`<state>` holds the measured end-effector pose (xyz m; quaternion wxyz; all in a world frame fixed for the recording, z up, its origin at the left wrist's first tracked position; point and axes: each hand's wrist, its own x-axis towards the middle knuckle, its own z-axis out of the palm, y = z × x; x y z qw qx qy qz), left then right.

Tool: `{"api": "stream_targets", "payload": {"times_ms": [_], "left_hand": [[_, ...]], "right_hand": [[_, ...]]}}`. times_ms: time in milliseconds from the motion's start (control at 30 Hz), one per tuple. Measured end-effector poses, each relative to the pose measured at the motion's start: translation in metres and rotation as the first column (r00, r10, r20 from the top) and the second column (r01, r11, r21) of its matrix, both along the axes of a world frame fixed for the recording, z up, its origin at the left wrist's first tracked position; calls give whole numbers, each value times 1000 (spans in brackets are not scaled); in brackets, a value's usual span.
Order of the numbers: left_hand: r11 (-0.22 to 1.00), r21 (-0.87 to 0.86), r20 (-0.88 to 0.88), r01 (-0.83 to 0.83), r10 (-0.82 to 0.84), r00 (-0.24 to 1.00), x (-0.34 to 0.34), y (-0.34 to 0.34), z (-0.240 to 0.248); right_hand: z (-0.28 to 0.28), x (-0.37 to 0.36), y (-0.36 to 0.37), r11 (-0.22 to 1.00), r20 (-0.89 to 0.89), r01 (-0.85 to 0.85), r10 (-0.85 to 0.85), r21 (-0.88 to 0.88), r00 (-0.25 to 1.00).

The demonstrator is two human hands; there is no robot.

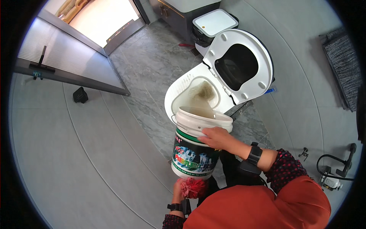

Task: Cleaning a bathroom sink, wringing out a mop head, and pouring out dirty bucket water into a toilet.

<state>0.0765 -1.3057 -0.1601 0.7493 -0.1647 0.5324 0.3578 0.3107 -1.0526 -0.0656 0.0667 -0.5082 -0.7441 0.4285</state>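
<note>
A white plastic bucket with a dark printed label and green bands is tipped over the front of the toilet bowl. Murky greyish water runs from its mouth into the bowl, where brown water lies. My right hand is closed on the bucket's side just below the rim. Low at the bucket's base is my left hand, closed around a red, ruffled cloth against the bottom; its fingers are mostly hidden. The toilet's lid and seat are raised.
Behind the toilet stands a lidded bin with a black bag, beside a dark cabinet. A glass door stands ajar at left. A dark towel hangs at right, above a wall tap and hose sprayer.
</note>
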Motion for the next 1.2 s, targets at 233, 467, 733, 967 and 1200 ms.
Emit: {"api": "stream_targets", "payload": {"times_ms": [233,467,733,967,1200], "left_hand": [[1000,-26,27,2,-1,1000,-3,-5,-10],[1000,0,84,-14,14,996,-5,-14,-36],[999,-10,-59,48,-48,997,5,-28,-25],[999,26,-159,39,-34,987,24,14,-17],[999,16,-161,44,-40,986,30,23,-19]], "right_hand": [[1,-7,6,1000,55,-10,10,6,998],[17,-17,-13,999,38,-48,48,8,998],[105,-22,-44,946,-197,-325,319,1,927],[146,-17,-63,895,-257,-444,422,-31,869],[131,-34,-54,893,-210,-417,446,169,870]]}}
